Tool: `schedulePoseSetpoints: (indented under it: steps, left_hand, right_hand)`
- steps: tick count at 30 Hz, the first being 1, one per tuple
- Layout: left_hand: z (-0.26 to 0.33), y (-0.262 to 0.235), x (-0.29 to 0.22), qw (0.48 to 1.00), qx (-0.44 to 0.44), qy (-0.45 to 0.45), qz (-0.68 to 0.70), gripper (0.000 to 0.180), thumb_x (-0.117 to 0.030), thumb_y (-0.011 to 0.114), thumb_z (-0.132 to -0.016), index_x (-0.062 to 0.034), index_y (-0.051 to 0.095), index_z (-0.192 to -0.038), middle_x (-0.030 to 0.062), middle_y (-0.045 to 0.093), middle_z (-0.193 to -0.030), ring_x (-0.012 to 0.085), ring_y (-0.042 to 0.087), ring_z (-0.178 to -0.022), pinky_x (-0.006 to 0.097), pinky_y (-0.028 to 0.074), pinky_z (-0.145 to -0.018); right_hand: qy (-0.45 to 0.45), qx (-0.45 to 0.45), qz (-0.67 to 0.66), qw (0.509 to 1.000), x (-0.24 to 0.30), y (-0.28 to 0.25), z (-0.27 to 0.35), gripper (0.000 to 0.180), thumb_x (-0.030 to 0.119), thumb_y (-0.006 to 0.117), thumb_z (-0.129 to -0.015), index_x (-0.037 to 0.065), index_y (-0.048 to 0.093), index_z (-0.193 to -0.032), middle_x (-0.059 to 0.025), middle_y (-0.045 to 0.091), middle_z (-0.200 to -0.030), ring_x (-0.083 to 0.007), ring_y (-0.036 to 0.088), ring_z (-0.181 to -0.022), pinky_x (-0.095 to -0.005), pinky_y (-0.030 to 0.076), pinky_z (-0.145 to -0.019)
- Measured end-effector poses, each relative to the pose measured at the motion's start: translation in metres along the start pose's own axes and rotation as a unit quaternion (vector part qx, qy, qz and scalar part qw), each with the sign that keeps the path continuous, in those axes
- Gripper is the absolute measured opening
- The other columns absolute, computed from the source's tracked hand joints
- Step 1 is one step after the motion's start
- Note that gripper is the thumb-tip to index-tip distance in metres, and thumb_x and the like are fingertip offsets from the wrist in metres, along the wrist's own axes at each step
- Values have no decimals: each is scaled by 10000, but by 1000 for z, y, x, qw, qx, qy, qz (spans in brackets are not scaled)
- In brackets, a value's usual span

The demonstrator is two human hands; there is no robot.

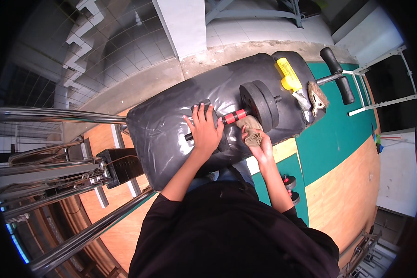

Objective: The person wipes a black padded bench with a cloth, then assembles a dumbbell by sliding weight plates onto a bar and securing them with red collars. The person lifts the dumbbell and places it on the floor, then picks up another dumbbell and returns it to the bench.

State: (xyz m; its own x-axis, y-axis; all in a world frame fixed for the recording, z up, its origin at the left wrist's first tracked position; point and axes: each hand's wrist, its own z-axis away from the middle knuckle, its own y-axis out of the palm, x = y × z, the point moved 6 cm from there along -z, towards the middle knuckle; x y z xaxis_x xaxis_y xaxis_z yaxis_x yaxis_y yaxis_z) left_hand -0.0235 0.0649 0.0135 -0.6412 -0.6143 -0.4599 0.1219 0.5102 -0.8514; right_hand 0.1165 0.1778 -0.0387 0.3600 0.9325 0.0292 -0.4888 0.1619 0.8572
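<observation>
A dumbbell with a red-and-black handle (234,116) lies on a black padded bench (167,102). Thick round black plates (262,104) sit at its right end. My left hand (203,127) rests on the plates at the left end, fingers spread, covering much of them. My right hand (260,144) is closed around a bunched beige cloth (252,134), whose upper part touches the dumbbell beside the handle and the right plates. The lower side of those plates is partly hidden by the cloth.
At the bench's right end lie a yellow bottle (288,74) and a brush (316,99) with light bristles. Chrome bars (60,114) reach in from the left. Padded rollers (337,74) stand beyond the bench's right end. Smaller dumbbells (289,182) lie on the green mat (343,143).
</observation>
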Motion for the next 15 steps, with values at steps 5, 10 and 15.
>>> schedulePoseSetpoints:
  steps: [5, 10, 15]
  left_hand:
    - [0, 1, -1, 1000, -9, 9, 2, 501, -327, 509, -858, -17, 480, -1250, 205, 410, -1328, 383, 285, -1304, 678, 105, -1020]
    - [2, -1, 2, 1000, -15, 9, -3, 500, -331, 513, -853, -21, 489, -1244, 201, 416, -1323, 383, 285, -1304, 678, 109, -1019]
    - [-2, -1, 0, 1000, -21, 6, -3, 496, -333, 512, -857, -29, 486, -1248, 186, 422, -1320, 379, 289, -1300, 681, 109, -1017]
  right_hand:
    - [20, 61, 36, 997, -2, 60, 24, 486, -25, 492, -805, -67, 356, -1269, -221, 486, -1134, -273, 517, -1036, -362, 466, -777]
    - [-322, 91, 626, 705, 26, 174, 28, 670, -110, 497, -748, 73, 355, -1376, -122, 501, -1282, -269, 557, -1077, -362, 483, -868]
    - [-389, -19, 920, -32, -17, 132, -2, 561, 16, 546, -740, 198, 535, -1270, -30, 493, -1315, -273, 516, -816, -349, 472, -701]
